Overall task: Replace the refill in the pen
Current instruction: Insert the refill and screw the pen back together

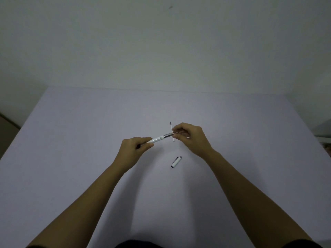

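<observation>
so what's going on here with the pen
A person is working on a white pen held above a pale table. The left hand grips the barrel while the right hand pinches the metal tip end. The pen's cap lies on the table nearer the person, and a thin refill lies just behind the right hand's fingers.

Pale lavender surface (75, 140) fills near and mid field. Plain off-white wall (161, 42) behind, one small dark mark (170, 7) far up.
</observation>
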